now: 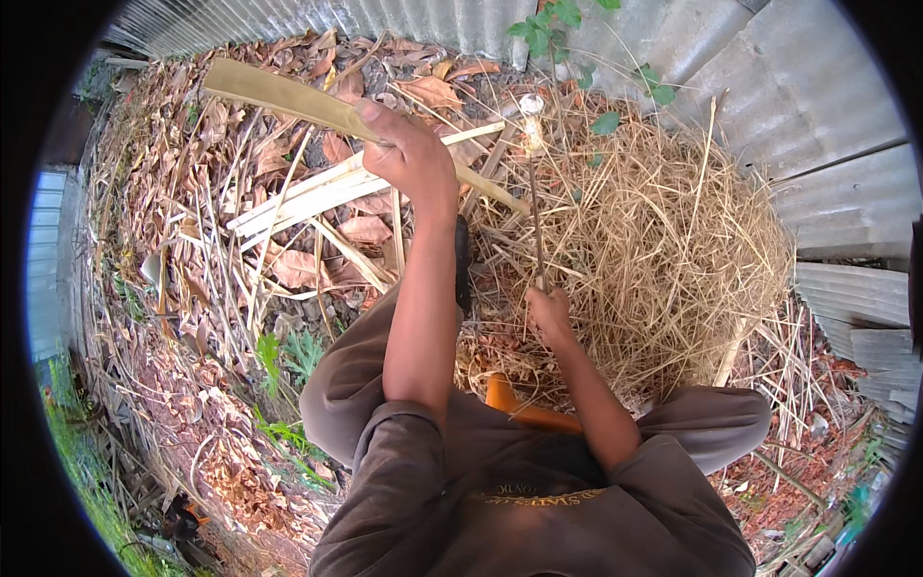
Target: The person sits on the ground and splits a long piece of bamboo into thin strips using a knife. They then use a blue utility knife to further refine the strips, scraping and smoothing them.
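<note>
My left hand point(409, 154) is closed around a long, flat strip of bamboo point(279, 96), yellowish green, slanting from the upper left down toward the middle. The thumb lies along its upper face. Its lower end reaches close to a thin, long knife blade point(536, 212), seen nearly edge-on; whether they touch I cannot tell. My right hand point(549, 314) grips this knife at its near end, and its handle is hidden in the fist. The blade points away from me, toward a pale, white-topped stub point(532, 111). Several pale split strips point(312, 197) lie beneath my left hand.
A big heap of straw-like shavings point(663, 250) fills the ground to the right. Dry brown leaves point(298, 264) cover the left side. Corrugated metal sheets point(808, 87) border the far and right sides. An orange object point(505, 396) lies between my legs.
</note>
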Demonstrator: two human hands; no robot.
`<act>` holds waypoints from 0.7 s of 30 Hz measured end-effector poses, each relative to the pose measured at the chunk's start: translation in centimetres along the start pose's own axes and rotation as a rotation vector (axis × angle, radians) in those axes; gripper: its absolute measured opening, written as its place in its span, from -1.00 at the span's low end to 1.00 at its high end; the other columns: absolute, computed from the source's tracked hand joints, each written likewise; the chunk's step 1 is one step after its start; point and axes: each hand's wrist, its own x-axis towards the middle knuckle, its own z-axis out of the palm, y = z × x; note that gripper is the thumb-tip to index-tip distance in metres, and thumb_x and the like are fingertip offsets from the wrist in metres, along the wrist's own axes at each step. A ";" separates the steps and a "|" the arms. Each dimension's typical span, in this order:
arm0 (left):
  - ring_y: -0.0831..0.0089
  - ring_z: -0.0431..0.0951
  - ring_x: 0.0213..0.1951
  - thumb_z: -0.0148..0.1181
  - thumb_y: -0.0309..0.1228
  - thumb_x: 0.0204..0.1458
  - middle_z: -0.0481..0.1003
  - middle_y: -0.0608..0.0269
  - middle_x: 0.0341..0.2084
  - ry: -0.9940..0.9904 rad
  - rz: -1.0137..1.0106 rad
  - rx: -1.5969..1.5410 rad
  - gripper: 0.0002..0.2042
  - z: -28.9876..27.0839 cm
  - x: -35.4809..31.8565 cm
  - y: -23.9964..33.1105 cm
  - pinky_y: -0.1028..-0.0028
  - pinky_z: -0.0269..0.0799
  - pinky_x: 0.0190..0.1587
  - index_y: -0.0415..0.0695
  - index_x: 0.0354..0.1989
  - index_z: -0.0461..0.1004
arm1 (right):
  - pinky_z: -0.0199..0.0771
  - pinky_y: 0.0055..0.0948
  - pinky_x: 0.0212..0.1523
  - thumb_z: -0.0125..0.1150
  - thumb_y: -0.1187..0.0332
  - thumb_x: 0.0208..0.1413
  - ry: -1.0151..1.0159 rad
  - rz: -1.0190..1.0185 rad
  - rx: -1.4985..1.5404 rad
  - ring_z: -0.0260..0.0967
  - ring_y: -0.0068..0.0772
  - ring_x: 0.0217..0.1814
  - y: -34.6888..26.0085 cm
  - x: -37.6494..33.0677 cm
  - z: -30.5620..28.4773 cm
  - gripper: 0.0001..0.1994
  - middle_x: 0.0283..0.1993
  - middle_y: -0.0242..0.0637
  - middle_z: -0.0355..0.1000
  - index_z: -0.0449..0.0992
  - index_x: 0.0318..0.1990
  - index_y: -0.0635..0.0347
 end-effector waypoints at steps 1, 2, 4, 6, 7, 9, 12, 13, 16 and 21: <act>0.68 0.08 -0.71 -0.16 0.14 0.24 0.07 0.49 -0.79 0.000 -0.015 0.001 -0.43 0.7 1.2 -0.1 0.58 0.01 -0.68 -0.01 -0.68 0.02 | 0.07 -0.44 -0.67 0.14 0.38 -0.01 -0.037 -0.068 0.085 0.05 -0.58 -0.73 -3.9 -0.5 0.5 -0.81 -0.72 -0.46 0.17 0.34 -0.59 0.20; 0.68 0.09 -0.71 -0.18 0.13 0.25 0.07 0.49 -0.79 0.028 0.020 0.014 -0.44 0.8 1.4 -0.3 0.58 0.01 -0.68 -0.01 -0.69 0.02 | 0.06 -0.48 -0.70 0.08 0.45 0.00 -0.048 -0.255 0.053 0.04 -0.60 -0.75 -6.2 -0.9 0.5 -0.85 -0.72 -0.46 0.17 0.33 -0.57 0.19; 0.69 0.05 -0.71 -0.19 0.04 0.29 0.07 0.49 -0.81 0.020 0.044 -0.003 -0.45 0.8 1.0 -0.2 0.56 -0.05 -0.67 -0.03 -0.70 0.01 | 0.03 -0.55 -0.75 -0.03 0.59 0.02 -0.063 -0.587 -0.012 0.02 -0.64 -0.77 -7.6 -1.8 -0.2 -0.87 -0.71 -0.44 0.17 0.29 -0.52 0.17; 0.70 0.04 -0.72 -0.20 -0.01 0.31 0.06 0.50 -0.82 0.027 0.054 -0.040 -0.46 1.5 0.8 0.2 0.55 -0.08 -0.67 -0.03 -0.71 0.01 | 0.05 -0.51 -0.69 0.06 0.48 0.02 -0.018 -0.765 0.090 0.05 -0.65 -0.73 -6.4 -1.7 0.2 -0.88 -0.70 -0.45 0.19 0.33 -0.53 0.19; 0.70 0.04 -0.72 -0.20 -0.02 0.31 0.06 0.50 -0.82 0.030 0.056 -0.047 -0.46 1.6 0.9 0.3 0.56 -0.08 -0.67 -0.03 -0.71 0.01 | 0.06 -0.49 -0.66 0.11 0.43 0.02 0.003 -0.856 0.141 0.07 -0.65 -0.70 -5.2 -1.3 0.4 -0.86 -0.70 -0.46 0.19 0.34 -0.53 0.20; 0.70 0.04 -0.72 -0.21 -0.02 0.32 0.07 0.50 -0.82 0.013 0.042 -0.066 -0.46 2.7 0.3 0.7 0.56 -0.07 -0.67 -0.03 -0.71 0.02 | 0.20 -0.42 -0.58 0.14 0.34 0.00 0.026 -0.315 -0.137 0.21 -0.58 -0.62 4.6 3.7 -0.1 -0.81 -0.64 -0.39 0.31 0.39 -0.49 0.30; 0.71 0.10 -0.71 -0.17 0.07 0.27 0.08 0.49 -0.78 -0.044 0.058 -0.102 -0.53 2.0 0.8 0.1 0.61 0.03 -0.69 -0.05 -0.51 0.08 | 0.31 -0.32 -0.44 0.18 0.26 -0.03 0.133 -0.015 -0.308 0.33 -0.49 -0.50 5.2 6.1 0.3 -0.75 -0.56 -0.33 0.38 0.42 -0.47 0.33; 0.71 0.10 -0.71 -0.17 0.07 0.27 0.09 0.49 -0.78 -0.030 0.064 -0.080 -0.54 1.3 1.1 -0.2 0.61 0.03 -0.70 -0.05 -0.49 0.08 | 0.30 -0.31 -0.44 0.17 0.28 -0.04 0.068 -0.046 -0.237 0.31 -0.48 -0.51 2.7 3.6 0.1 -0.75 -0.57 -0.33 0.37 0.40 -0.53 0.31; 0.71 0.11 -0.72 -0.17 0.04 0.28 0.10 0.50 -0.78 -0.002 0.067 -0.057 -0.56 0.9 1.1 -0.2 0.62 0.03 -0.71 -0.04 -0.48 0.07 | 0.21 -0.35 -0.57 0.16 0.35 -0.06 0.033 -0.469 -0.179 0.16 -0.53 -0.64 -4.4 0.3 -1.1 -0.74 -0.63 -0.41 0.28 0.28 -0.66 0.25; 0.71 0.11 -0.72 -0.17 0.01 0.29 0.10 0.49 -0.79 -0.039 0.080 -0.071 -0.54 1.7 0.9 0.0 0.61 0.01 -0.69 -0.05 -0.55 0.07 | 0.15 -0.40 -0.61 0.16 0.41 -0.07 -0.082 -0.581 0.132 0.10 -0.57 -0.68 -3.1 -0.4 0.2 -0.81 -0.64 -0.44 0.24 0.29 -0.59 0.21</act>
